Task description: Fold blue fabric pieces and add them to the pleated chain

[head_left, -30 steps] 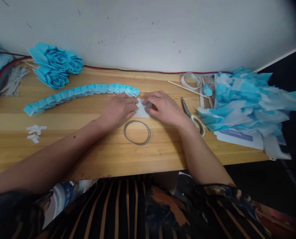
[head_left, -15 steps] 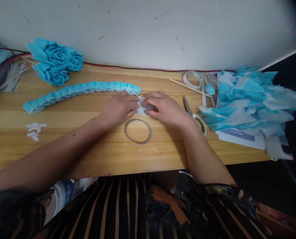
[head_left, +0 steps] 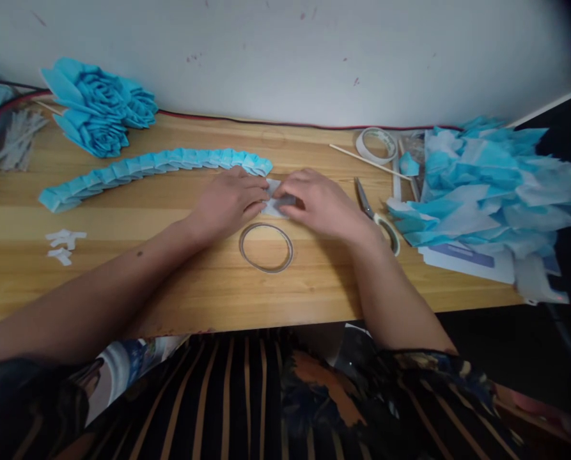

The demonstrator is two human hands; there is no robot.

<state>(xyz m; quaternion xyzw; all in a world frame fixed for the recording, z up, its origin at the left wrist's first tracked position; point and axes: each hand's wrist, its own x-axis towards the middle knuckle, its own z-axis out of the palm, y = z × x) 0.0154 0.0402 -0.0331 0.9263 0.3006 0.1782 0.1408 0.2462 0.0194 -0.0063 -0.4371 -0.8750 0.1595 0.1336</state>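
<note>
My left hand (head_left: 228, 203) and my right hand (head_left: 320, 203) meet over a small pale paper piece (head_left: 274, 199) on the wooden table (head_left: 170, 275). Both pinch and press it with their fingertips; most of the paper is hidden under the fingers. Just behind the left hand ends a long pleated blue paper strip (head_left: 141, 167). A thin tape ring (head_left: 266, 247) lies flat right in front of the hands.
Scissors (head_left: 376, 217) lie right of my right hand, with a tape roll (head_left: 376, 144) and a thin stick (head_left: 362, 160) behind. A heap of blue and white tissue sheets (head_left: 486, 185) fills the right end. Blue paper roses (head_left: 98, 108) sit far left; white scraps (head_left: 64, 245) lie near left.
The hands stay on the paper piece, pressing it a little tighter with the fingertips closer together. The view has shifted slightly downward.
</note>
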